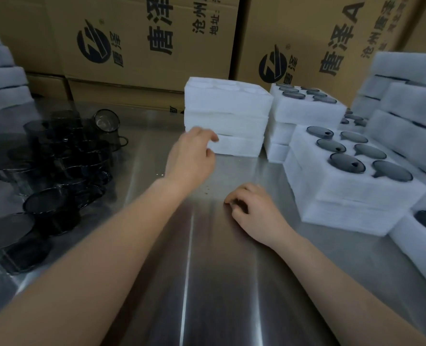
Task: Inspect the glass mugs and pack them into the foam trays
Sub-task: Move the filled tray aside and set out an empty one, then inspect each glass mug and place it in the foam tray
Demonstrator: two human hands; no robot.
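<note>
A steel surface point(187, 258) runs up to printed cardboard boxes point(144, 46). At its middle stands a stack of empty foam trays point(232, 108). Left of the stack, dark glass mugs point(64, 151) crowd together, some lying on their sides. Right of the stack sit filled trays point(344, 193) with mugs sunk in their pockets. The left hand point(192, 156) is at the stack's near left corner, its fingers bent by the bottom tray; whether it grasps is unclear. In front of the stack the right hand point(254, 206) rests loosely curled, holding nothing.
</note>
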